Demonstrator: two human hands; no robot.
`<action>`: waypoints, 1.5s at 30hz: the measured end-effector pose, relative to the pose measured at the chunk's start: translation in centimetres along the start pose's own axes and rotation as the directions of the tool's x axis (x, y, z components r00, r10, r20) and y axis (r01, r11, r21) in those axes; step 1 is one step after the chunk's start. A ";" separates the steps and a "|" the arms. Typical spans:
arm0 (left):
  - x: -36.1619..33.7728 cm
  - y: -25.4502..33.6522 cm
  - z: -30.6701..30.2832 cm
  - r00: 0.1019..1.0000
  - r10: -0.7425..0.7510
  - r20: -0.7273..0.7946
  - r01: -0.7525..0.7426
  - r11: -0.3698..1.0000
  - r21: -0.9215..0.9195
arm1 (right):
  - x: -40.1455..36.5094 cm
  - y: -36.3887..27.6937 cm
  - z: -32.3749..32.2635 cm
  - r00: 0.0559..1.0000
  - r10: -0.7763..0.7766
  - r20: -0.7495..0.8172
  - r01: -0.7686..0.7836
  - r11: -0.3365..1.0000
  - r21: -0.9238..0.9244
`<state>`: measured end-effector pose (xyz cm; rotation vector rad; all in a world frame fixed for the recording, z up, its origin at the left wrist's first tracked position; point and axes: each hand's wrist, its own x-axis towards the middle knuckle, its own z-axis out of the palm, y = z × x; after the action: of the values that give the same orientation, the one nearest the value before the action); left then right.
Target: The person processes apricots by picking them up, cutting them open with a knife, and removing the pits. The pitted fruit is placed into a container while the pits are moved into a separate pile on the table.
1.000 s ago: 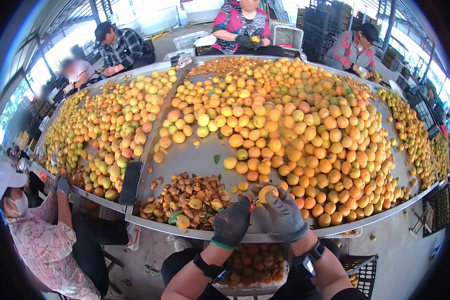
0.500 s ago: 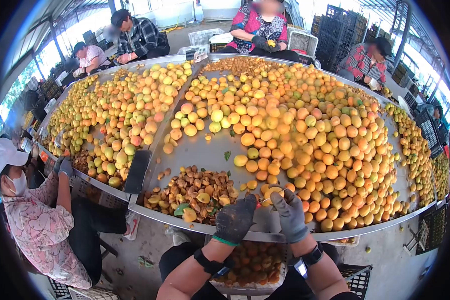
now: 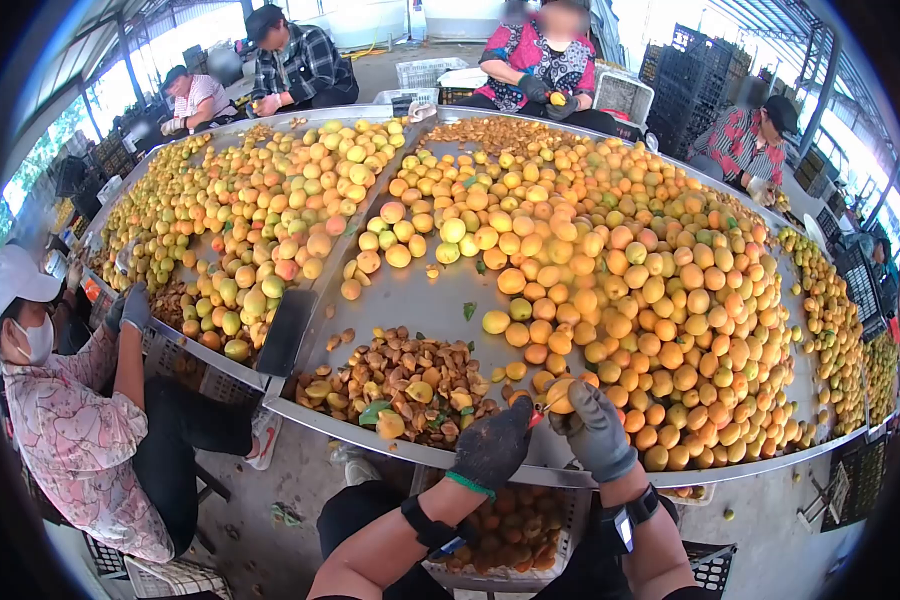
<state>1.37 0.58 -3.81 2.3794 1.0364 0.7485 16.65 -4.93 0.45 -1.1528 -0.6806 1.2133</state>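
Observation:
Both hands wear dark gloves at the table's near edge. My left hand is closed on a small tool with a red part, whose tip points at the fruit in the other hand. My right hand pinches an orange-yellow apricot between thumb and fingers. Left of my hands lies a pile of brown pits and split pieces on the metal table. Whole apricots are heaped beyond and to the right. Below the edge, between my knees, a white crate holds apricot pieces.
A raised metal divider crosses the table, with a dark flat object at its near end. A masked co-worker sits close at the left. Other people sit along the far side. Stacked black crates stand behind.
The view has shifted slightly, so the table sits a little further right. The apricot between my hands is turned and now shows more clearly in my right hand's fingers.

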 end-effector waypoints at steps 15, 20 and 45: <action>0.3 -1.4 -0.5 0.963 0.202 -0.178 -0.171 0.969 0.176 | 0.0 0.4 0.8 1.000 -0.009 0.014 0.012 0.973 -0.232; 0.3 -0.7 -1.0 0.969 0.174 -0.174 -0.143 0.974 0.176 | -0.8 -0.2 2.1 0.990 -0.111 -0.083 0.088 0.966 -0.241; -0.1 -1.3 -1.6 0.990 0.071 -0.120 -0.065 0.997 0.050 | 1.9 8.1 -3.5 0.916 -0.401 0.021 0.306 0.665 -0.681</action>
<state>-0.41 1.58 -3.41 2.4448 1.0358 0.9137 17.37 -4.71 -8.52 -1.5834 -1.2452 0.5319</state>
